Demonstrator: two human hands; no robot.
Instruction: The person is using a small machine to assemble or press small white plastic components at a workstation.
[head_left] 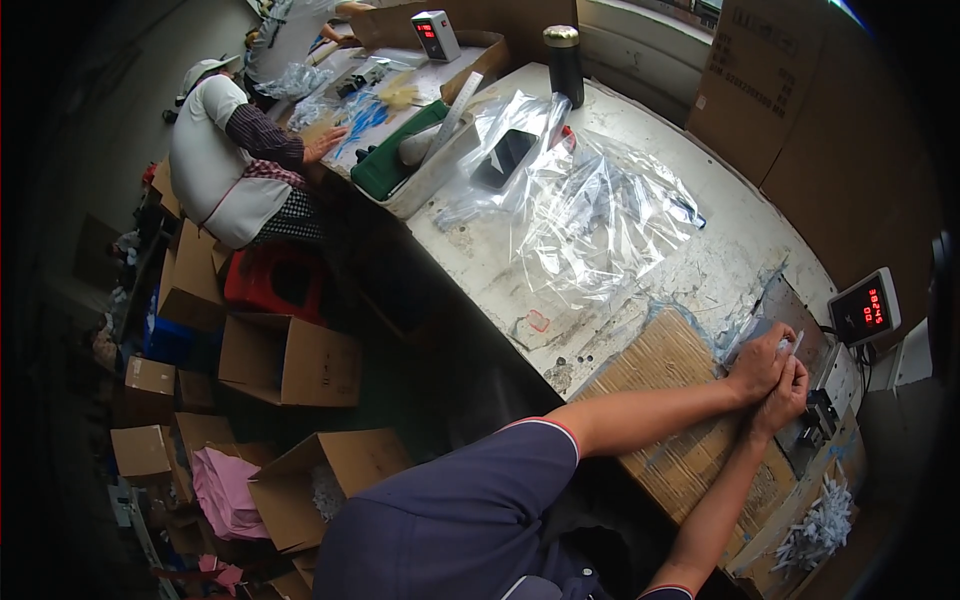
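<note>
From my remote seat I see the left hand's (757,365) fingers clamped on a small pale piece (793,344) near the red-digit display (862,307), over the surface (755,240); the right hand (783,400) presses close, its grip I cannot tell.

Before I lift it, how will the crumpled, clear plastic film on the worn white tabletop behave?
The crumpled, clear plastic film is probably floppy, as it lies in many loose creases. It looks thin and see-through, so it is likely light for its size. Its glossy surface may feel slippery.
</note>
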